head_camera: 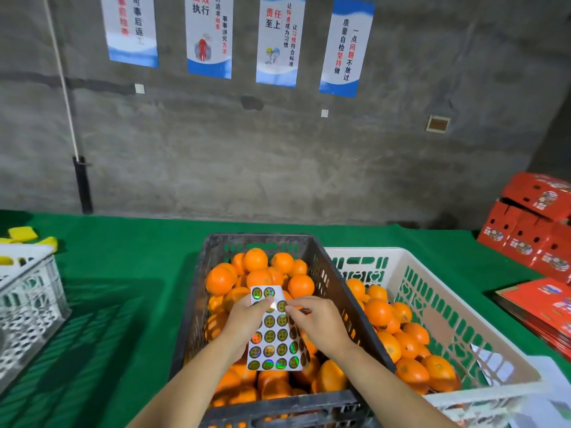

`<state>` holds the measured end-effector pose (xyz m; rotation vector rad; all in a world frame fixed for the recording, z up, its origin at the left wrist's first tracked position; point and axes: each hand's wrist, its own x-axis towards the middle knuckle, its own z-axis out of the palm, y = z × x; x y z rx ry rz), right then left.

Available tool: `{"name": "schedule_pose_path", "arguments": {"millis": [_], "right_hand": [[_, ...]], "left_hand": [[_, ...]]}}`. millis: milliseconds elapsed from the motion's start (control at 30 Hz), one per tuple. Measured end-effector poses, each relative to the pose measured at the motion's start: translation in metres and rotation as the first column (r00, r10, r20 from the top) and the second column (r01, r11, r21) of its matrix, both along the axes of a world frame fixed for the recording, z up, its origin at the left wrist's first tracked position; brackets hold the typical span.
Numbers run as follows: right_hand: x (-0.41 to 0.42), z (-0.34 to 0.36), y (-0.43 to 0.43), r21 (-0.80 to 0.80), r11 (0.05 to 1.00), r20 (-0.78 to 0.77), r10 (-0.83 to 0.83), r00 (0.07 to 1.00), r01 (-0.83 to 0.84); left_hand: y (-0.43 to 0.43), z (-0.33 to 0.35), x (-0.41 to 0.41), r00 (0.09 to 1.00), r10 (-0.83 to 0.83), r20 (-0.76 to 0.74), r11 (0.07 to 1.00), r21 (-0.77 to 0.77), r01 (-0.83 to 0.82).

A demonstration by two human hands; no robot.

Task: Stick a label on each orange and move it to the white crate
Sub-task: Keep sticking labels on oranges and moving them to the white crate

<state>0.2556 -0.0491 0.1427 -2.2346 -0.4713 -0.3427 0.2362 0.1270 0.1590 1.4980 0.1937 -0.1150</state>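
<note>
At lower centre of the frame the left hand [247, 319] grips a label sheet [275, 338] by its left edge, thumb curled over the front. The right hand [318, 324] reaches in from the right, thumb and forefinger pinched at a label [271, 305] near the top of the sheet. It seems to be lifting off the backing, though the view blurs there. Both hands hang over a black crate [193, 291] heaped with oranges [256, 259]. Just beside it on the right stands the white crate [463, 307], with a lower pile of fruit [378, 312] along its left side. Both crates sit on a green surface [123, 273]. Red cartons [525, 230] are stacked at the right edge, and a pale lattice crate [27, 291] shows at the left edge.
</note>
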Motion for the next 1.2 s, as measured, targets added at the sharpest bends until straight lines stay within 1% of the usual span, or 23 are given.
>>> {"name": "schedule_pose_path", "arguments": {"millis": [100, 167, 233, 267, 333, 400, 433, 467, 533, 567, 600, 633, 667, 700, 800, 933, 1067, 1200], "right_hand": [[0.000, 0.003, 0.002, 0.157, 0.988, -0.081, 0.013, 0.997, 0.000], [0.000, 0.003, 0.002, 0.153, 0.988, -0.044, 0.038, 0.998, -0.031], [-0.001, 0.002, 0.002, 0.134, 0.987, -0.005, 0.089, 0.996, -0.088], [0.000, 0.003, 0.002, 0.147, 0.985, -0.025, 0.098, 0.995, -0.093], [0.003, 0.008, -0.002, 0.228, 0.974, -0.156, 0.056, 0.986, -0.020], [0.005, 0.014, -0.011, 0.299, 0.953, -0.307, 0.044, 0.951, 0.053], [0.004, 0.017, -0.016, 0.277, 0.960, -0.361, 0.073, 0.930, 0.032], [0.002, 0.019, -0.020, 0.212, 0.977, -0.419, 0.116, 0.900, -0.027], [-0.006, 0.023, -0.021, 0.001, 0.983, -0.588, 0.151, 0.794, -0.186], [-0.009, 0.023, -0.021, -0.137, 0.952, -0.671, 0.115, 0.732, -0.275], [-0.011, 0.021, -0.020, -0.277, 0.889, -0.725, 0.056, 0.687, -0.365], [-0.011, 0.021, -0.019, -0.395, 0.809, -0.747, -0.007, 0.665, -0.435], [-0.011, 0.021, -0.018, -0.473, 0.746, -0.748, -0.059, 0.661, -0.469], [-0.010, 0.022, -0.018, -0.506, 0.724, -0.747, -0.095, 0.658, -0.469], [-0.005, 0.023, -0.020, -0.546, 0.717, -0.734, -0.159, 0.660, -0.434], [-0.002, 0.017, -0.022, -0.619, 0.672, -0.713, -0.262, 0.650, -0.408], [-0.001, 0.013, -0.025, -0.645, 0.654, -0.690, -0.279, 0.667, -0.394], [0.001, 0.009, -0.027, -0.656, 0.661, -0.677, -0.300, 0.673, -0.365]], "left_hand": [[0.001, 0.000, 0.001, 1.000, -0.003, -0.010, 1.000, -0.028, 0.003], [-0.001, -0.001, 0.000, 1.000, -0.007, -0.001, 1.000, -0.009, 0.007], [-0.002, -0.003, 0.001, 0.999, 0.040, 0.009, 0.999, 0.002, -0.040], [-0.002, -0.003, 0.003, 0.997, 0.079, 0.019, 0.997, 0.008, -0.079], [0.002, -0.003, 0.006, 0.984, 0.165, 0.061, 0.986, 0.019, -0.167], [0.006, -0.005, 0.007, 0.966, 0.220, 0.138, 0.968, 0.094, -0.234], [0.006, -0.005, 0.006, 0.959, 0.219, 0.182, 0.958, 0.145, -0.246], [0.005, -0.006, 0.004, 0.956, 0.190, 0.221, 0.952, 0.196, -0.235], [0.000, -0.006, 0.000, 0.957, 0.103, 0.272, 0.942, 0.282, -0.181], [0.000, -0.006, -0.001, 0.954, 0.075, 0.289, 0.939, 0.302, -0.165], [0.000, -0.006, -0.001, 0.952, 0.058, 0.301, 0.932, 0.325, -0.160], [0.001, -0.005, -0.001, 0.949, 0.041, 0.313, 0.921, 0.357, -0.158], [0.002, -0.005, -0.002, 0.947, 0.017, 0.320, 0.907, 0.395, -0.149], [0.003, -0.006, -0.003, 0.947, -0.010, 0.321, 0.896, 0.424, -0.135], [0.002, -0.005, -0.006, 0.948, -0.070, 0.311, 0.875, 0.475, -0.091], [0.000, -0.006, -0.004, 0.949, -0.093, 0.300, 0.856, 0.511, -0.077], [-0.001, -0.010, -0.003, 0.952, -0.100, 0.290, 0.858, 0.509, -0.064], [-0.003, -0.011, -0.002, 0.951, -0.113, 0.288, 0.864, 0.502, -0.049]]}}
